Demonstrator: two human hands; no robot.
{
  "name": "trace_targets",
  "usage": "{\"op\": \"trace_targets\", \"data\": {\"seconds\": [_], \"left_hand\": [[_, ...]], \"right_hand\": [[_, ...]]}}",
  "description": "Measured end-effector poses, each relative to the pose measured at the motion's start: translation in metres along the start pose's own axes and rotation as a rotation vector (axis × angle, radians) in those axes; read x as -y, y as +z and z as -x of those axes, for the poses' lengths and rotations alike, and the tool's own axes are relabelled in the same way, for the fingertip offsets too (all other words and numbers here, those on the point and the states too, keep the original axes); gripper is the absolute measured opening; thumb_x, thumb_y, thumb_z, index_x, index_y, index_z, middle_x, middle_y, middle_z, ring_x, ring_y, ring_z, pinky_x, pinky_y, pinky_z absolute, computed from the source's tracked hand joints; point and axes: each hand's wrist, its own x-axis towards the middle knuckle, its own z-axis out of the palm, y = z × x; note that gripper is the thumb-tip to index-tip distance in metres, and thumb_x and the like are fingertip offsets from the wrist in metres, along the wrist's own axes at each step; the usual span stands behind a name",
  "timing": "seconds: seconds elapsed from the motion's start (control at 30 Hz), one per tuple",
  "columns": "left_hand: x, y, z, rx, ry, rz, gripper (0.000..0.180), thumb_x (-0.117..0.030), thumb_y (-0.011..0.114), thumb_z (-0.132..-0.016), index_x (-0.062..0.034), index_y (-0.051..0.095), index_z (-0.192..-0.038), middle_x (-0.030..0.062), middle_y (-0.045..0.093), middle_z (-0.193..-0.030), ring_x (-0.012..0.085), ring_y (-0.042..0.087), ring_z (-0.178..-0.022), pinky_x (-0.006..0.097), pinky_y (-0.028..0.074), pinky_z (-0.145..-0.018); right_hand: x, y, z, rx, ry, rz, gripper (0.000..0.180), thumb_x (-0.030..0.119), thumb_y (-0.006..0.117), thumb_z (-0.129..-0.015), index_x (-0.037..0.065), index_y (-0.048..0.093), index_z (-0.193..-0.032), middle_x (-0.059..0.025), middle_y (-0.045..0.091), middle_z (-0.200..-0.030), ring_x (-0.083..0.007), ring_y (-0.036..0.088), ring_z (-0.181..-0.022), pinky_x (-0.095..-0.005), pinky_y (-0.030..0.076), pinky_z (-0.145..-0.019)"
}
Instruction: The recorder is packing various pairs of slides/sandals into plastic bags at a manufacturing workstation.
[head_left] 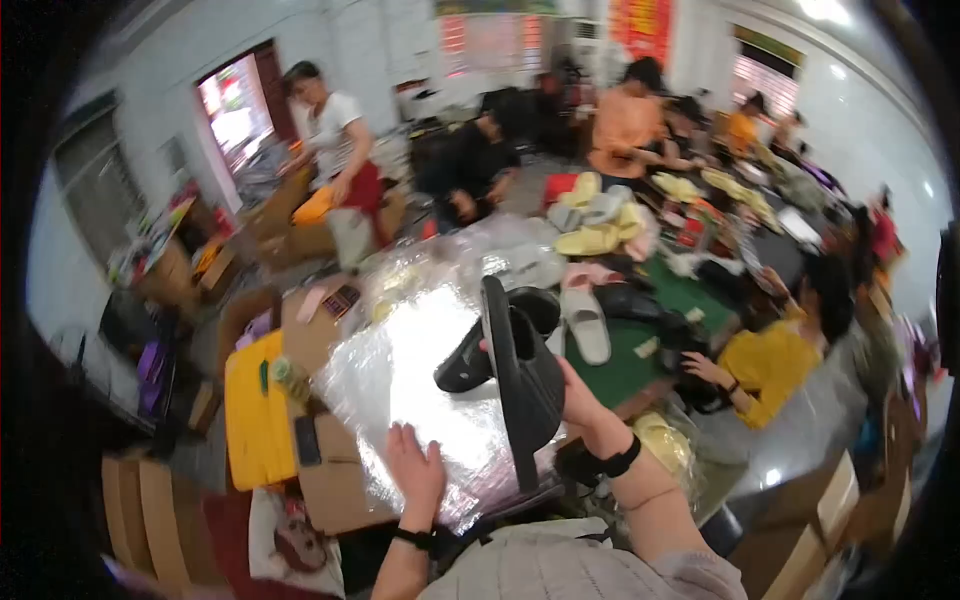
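Note:
My right hand [580, 398] grips a black slide slipper [522, 400], held up on edge with its sole toward the left. Just behind it is another black slipper [463, 364], partly hidden; I cannot tell whether it lies on the plastic or is held too. My left hand [415, 468] rests with fingers stretched out on a stack of shiny clear plastic bags [385, 360], holding nothing. A white slipper [587, 325] lies on the green tabletop [655, 352] beyond my right hand.
Yellow slippers [595, 235] are piled farther back. A yellow folded item [255, 410], a jar [290, 378] and a dark phone [307, 440] are at left. A person in yellow [770, 365] works at right; several others are behind. Cardboard boxes [800, 530] stand at lower right.

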Motion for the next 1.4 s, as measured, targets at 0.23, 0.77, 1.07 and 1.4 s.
{"op": "trace_targets", "data": {"seconds": [0.23,0.77,1.07,1.4], "left_hand": [[0.014,-0.004,0.005,0.006,-0.033,0.129,0.065,-0.029,0.067,-0.085,0.008,0.049,-0.135,0.0322,0.044,-0.145,0.0476,0.038,-0.137,0.054,0.029,-0.114],[0.027,0.001,0.016,0.028,-0.025,0.449,0.061,-0.028,0.067,-0.092,-0.0034,0.046,-0.144,0.019,0.047,-0.147,0.0344,0.041,-0.137,0.046,0.03,-0.117],[0.013,-0.004,0.018,0.058,-0.079,0.605,0.054,-0.027,0.069,-0.091,-0.008,0.052,-0.139,0.0133,0.054,-0.14,0.0299,0.047,-0.133,0.043,0.034,-0.114],[-0.01,-0.029,-0.009,-0.089,0.048,0.234,0.04,-0.024,0.074,-0.077,-0.0061,0.067,-0.112,0.0144,0.066,-0.114,0.039,0.056,-0.111,0.049,0.041,-0.098]], "right_hand": [[-0.055,0.071,-0.012,0.154,-0.209,0.546,0.05,-0.003,0.065,-0.089,0.001,0.053,-0.138,-0.0096,0.057,-0.137,-0.0197,0.053,-0.126,-0.0345,0.041,-0.107],[0.008,0.101,-0.016,0.135,-0.57,1.006,0.045,0.009,0.076,-0.064,0.01,0.07,-0.109,-0.0185,0.068,-0.105,-0.0413,0.065,-0.097,-0.0466,0.05,-0.084],[-0.019,0.107,-0.015,0.11,-0.229,1.238,0.026,0.014,0.074,-0.072,0.007,0.069,-0.096,-0.0179,0.065,-0.093,-0.04,0.059,-0.096,-0.0477,0.044,-0.086],[-0.096,0.087,-0.024,-0.035,-0.159,1.1,0.048,0.033,0.081,-0.081,0.0,0.059,-0.11,-0.019,0.06,-0.104,-0.0382,0.059,-0.1,-0.0456,0.05,-0.084]]}}
